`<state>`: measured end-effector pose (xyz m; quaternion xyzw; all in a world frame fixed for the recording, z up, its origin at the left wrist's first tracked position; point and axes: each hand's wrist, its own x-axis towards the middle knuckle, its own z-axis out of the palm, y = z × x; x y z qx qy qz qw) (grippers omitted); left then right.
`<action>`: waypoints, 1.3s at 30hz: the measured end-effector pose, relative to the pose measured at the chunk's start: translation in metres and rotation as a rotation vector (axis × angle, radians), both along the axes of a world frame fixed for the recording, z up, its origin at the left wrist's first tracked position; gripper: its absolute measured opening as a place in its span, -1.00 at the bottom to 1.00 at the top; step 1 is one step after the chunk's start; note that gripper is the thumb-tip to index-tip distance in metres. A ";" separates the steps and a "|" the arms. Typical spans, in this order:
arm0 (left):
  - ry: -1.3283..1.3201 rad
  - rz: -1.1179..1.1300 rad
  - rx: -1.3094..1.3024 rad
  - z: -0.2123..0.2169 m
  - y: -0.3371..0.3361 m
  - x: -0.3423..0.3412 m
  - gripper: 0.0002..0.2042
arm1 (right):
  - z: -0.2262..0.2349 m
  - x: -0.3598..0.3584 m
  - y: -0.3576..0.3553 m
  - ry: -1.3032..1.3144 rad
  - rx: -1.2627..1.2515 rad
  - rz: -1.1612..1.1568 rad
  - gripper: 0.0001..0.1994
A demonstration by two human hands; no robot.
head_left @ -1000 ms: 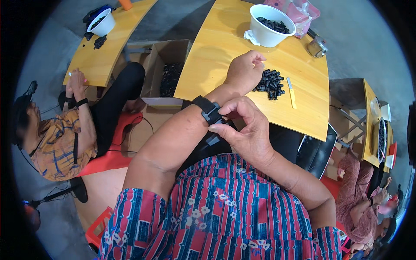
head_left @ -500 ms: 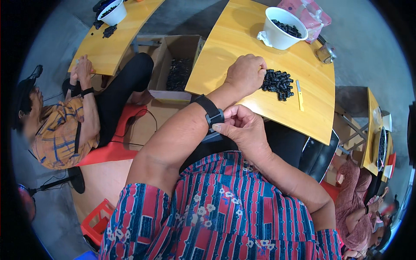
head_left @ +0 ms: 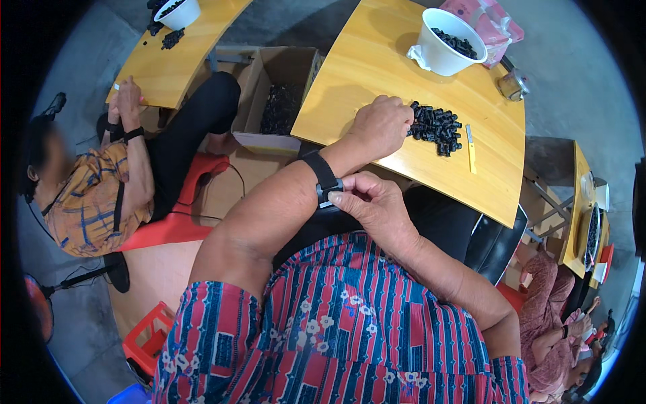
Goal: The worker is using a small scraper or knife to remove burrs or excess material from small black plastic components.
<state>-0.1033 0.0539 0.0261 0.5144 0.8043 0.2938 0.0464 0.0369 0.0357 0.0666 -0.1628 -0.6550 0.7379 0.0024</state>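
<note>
The right hand (head_left: 377, 205) has its grip pinched on the black wrist strap (head_left: 321, 176), fingertips closed on the small unit at the band's underside – the strap sits on the left forearm, just short of the yellow bench (head_left: 350, 81). It looks fully wrapped around the wrist, so by my reckoning only the fastening is being seen to. The left hand (head_left: 381, 125) rests on the bench as a loose fist, closed on nothing I can see, its knuckles touching the pile of small black parts (head_left: 437, 126).

Beyond that pile stands a white bucket (head_left: 444, 42) with a shallow layer of the same black pieces – most of the pile appears unsorted. A thin yellow tool (head_left: 470, 139) lies just right of the pile. Left of the bench, on the floor, an open cardboard box (head_left: 277, 94) holds more dark parts.
</note>
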 end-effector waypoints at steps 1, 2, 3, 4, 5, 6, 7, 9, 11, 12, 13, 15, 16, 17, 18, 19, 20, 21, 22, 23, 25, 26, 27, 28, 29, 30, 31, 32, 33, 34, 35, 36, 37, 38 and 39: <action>-0.003 0.002 -0.001 0.000 -0.001 0.000 -0.88 | -0.001 0.000 0.001 0.013 0.060 0.028 -0.92; -0.008 -0.011 0.007 0.001 -0.001 0.001 -0.88 | -0.003 0.000 0.002 0.010 0.059 0.030 -0.92; -0.012 -0.023 0.015 0.002 -0.001 0.001 -0.88 | -0.006 0.001 0.003 0.065 0.027 0.030 -0.92; -0.012 -0.021 0.017 0.004 -0.001 0.001 -0.88 | -0.007 0.001 0.004 0.123 -0.003 0.031 -0.92; -0.001 -0.031 0.038 0.006 -0.001 0.000 -0.88 | -0.006 0.001 0.004 0.124 -0.001 0.033 -0.92; 0.011 -0.041 0.060 0.008 -0.001 0.000 -0.88 | -0.004 0.003 0.004 0.142 -0.059 -0.003 -0.92; 0.012 -0.036 0.060 0.009 -0.003 -0.001 -0.88 | -0.002 0.003 0.003 0.158 -0.121 -0.036 -0.91; 0.041 -0.014 0.049 0.010 -0.010 -0.006 -0.88 | 0.008 0.002 0.007 0.061 -0.252 0.019 -0.94; 0.028 -0.040 0.013 0.011 -0.012 -0.002 -0.88 | 0.012 0.003 0.013 -0.036 -0.375 0.062 -0.96; 0.015 -0.064 -0.025 0.011 -0.015 0.000 -0.87 | 0.011 0.002 0.015 -0.050 -0.408 0.150 -0.94; 0.017 -0.069 -0.020 0.009 -0.015 0.003 -0.87 | 0.009 0.002 0.018 -0.062 -0.439 0.233 -0.91; 0.028 -0.110 -0.035 0.006 -0.017 0.009 -0.84 | -0.004 0.001 0.021 -0.051 -0.370 0.250 -0.89; 0.031 -0.106 -0.032 0.000 -0.020 0.009 -0.84 | -0.008 -0.001 0.019 -0.041 -0.333 0.269 -0.87; 0.026 -0.107 -0.033 -0.006 -0.024 0.008 -0.83 | -0.010 -0.002 0.017 -0.031 -0.296 0.288 -0.86; 0.021 -0.107 -0.033 -0.012 -0.026 0.007 -0.82 | -0.010 -0.002 0.015 -0.071 -0.344 0.297 -0.85; 0.020 -0.106 -0.029 -0.012 -0.026 0.009 -0.82 | -0.005 -0.002 0.016 -0.072 -0.341 0.297 -0.85; -0.018 -0.117 -0.040 -0.012 -0.026 0.011 -0.82 | -0.001 -0.002 0.018 -0.129 -0.348 0.329 -0.84; -0.057 -0.129 -0.050 -0.012 -0.027 0.013 -0.83 | 0.002 -0.003 0.019 -0.185 -0.355 0.360 -0.83; -0.057 -0.136 -0.043 -0.013 -0.026 0.014 -0.83 | 0.001 -0.002 0.020 -0.160 -0.320 0.369 -0.86; -0.079 -0.134 0.012 -0.014 -0.027 0.014 -0.84 | -0.001 -0.003 0.021 -0.160 -0.314 0.361 -0.86; -0.099 -0.141 0.074 -0.015 -0.029 0.015 -0.85 | -0.001 -0.006 0.021 -0.079 -0.232 0.510 -0.85; -0.282 -0.101 0.050 -0.014 -0.030 0.015 -0.86 | 0.007 -0.006 0.017 -0.044 -0.228 0.457 -0.82; -0.466 -0.060 0.023 -0.014 -0.030 0.017 -0.85 | 0.004 -0.004 0.018 -0.068 -0.199 0.439 -0.83; -0.604 0.020 0.105 -0.015 -0.034 0.021 -0.84 | 0.004 -0.003 0.016 -0.020 -0.136 0.416 -0.83; -0.604 0.017 0.106 -0.015 -0.038 0.023 -0.84 | 0.005 -0.002 0.015 0.029 -0.074 0.393 -0.83; -0.819 0.085 0.174 -0.016 -0.043 0.024 -0.85 | 0.006 -0.002 0.014 0.029 -0.073 0.390 -0.83; -1.035 0.149 0.245 -0.013 -0.046 0.025 -0.85 | 0.009 -0.002 0.016 0.004 -0.060 0.396 -0.83; -1.120 0.159 0.234 -0.010 -0.051 0.025 -0.85 | 0.010 -0.002 0.018 -0.020 -0.048 0.402 -0.84; -1.120 0.153 0.235 -0.008 -0.055 0.028 -0.85 | 0.009 0.000 0.017 -0.021 -0.044 0.397 -0.84; -1.250 0.207 0.256 -0.005 -0.059 0.031 -0.86 | 0.008 0.003 0.016 -0.031 -0.076 0.402 -0.84; -1.380 0.261 0.277 -0.003 -0.063 0.032 -0.87 | 0.008 0.003 0.015 -0.042 -0.109 0.407 -0.84; -1.412 0.264 0.280 -0.003 -0.066 0.029 -0.87 | 0.011 0.002 0.016 -0.046 -0.129 0.403 -0.85; -1.414 0.266 0.279 -0.002 -0.071 0.028 -0.87 | 0.011 0.002 0.017 -0.048 -0.131 0.404 -0.85; -1.475 0.298 0.367 -0.001 -0.076 0.028 -0.86 | 0.011 0.001 0.018 -0.061 -0.130 0.401 -0.85; -1.535 0.331 0.456 0.001 -0.080 0.029 -0.84 | 0.011 0.001 0.019 -0.074 -0.130 0.399 -0.85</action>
